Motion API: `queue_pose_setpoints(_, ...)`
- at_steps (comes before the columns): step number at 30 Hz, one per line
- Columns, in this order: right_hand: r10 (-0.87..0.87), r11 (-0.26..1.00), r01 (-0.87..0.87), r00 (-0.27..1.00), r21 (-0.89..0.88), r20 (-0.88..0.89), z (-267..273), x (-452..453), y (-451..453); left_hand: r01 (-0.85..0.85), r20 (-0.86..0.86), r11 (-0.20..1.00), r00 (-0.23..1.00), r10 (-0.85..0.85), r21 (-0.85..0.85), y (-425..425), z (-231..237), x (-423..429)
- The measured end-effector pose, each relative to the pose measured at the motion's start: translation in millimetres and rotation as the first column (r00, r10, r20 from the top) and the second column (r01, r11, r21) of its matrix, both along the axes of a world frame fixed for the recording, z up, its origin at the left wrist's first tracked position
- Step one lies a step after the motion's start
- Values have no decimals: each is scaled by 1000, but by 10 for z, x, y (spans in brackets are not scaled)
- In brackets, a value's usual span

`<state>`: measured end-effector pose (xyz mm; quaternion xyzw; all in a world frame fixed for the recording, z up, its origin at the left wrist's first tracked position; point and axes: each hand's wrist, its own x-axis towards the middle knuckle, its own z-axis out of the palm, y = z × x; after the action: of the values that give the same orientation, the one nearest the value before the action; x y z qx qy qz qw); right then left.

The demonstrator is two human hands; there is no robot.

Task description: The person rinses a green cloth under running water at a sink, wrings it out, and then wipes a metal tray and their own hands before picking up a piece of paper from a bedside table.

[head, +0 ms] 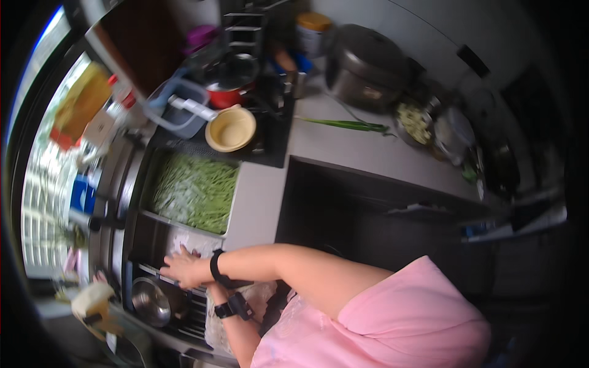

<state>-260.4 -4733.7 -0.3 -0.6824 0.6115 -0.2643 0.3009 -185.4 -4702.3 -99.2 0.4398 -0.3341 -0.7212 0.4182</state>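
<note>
My right hand (pixel 186 270), with a black band at its wrist, reaches over the sink's near basin (pixel 154 234). Its fingers are spread and I see nothing held in them. The forearm of my left hand, wearing a black watch, comes up from below. My left hand itself is mostly hidden behind the right one, so whether it holds anything does not show. A whitish item (pixel 195 239) lies in the basin just past my fingers, blurred. Beyond the divider, the other basin is filled with cut green stalks or beans (pixel 198 193) in water.
A metal bowl (pixel 151 301) sits on a dish rack (pixel 195 317). Past the sink are a cream bowl (pixel 230 131), a clear plastic tub (pixel 177 106) and a red pot (pixel 225 96) on the black hob. Green onions (pixel 345 123) lie near a large dark cooker (pixel 368 66).
</note>
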Motion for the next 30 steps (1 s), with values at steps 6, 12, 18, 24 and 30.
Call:
queue_pose_setpoints(6,-202,976,216,869,22,452,423,-1040,1124,331,396,877,900,-182,-349,682,1170,-621)
queue_pose_setpoints(12,-141,963,-138,479,232,867,1078,-2442,3618,573,275,813,802,-530,-104,2143,1906,-1102)
queue_pose_setpoints(18,-459,870,466,653,158,602,1030,-2738,6050,921,358,188,313,-880,-342,3977,2372,-2311)
queue_pose_setpoints(24,-853,98,963,-47,249,519,768,-2501,8426,983,425,36,112,-898,-182,5356,2240,-3222)
queue_pose_setpoints(30,-377,-470,709,-699,525,607,797,-1731,10087,997,441,-52,-25,-897,-49,6814,2088,-3924)
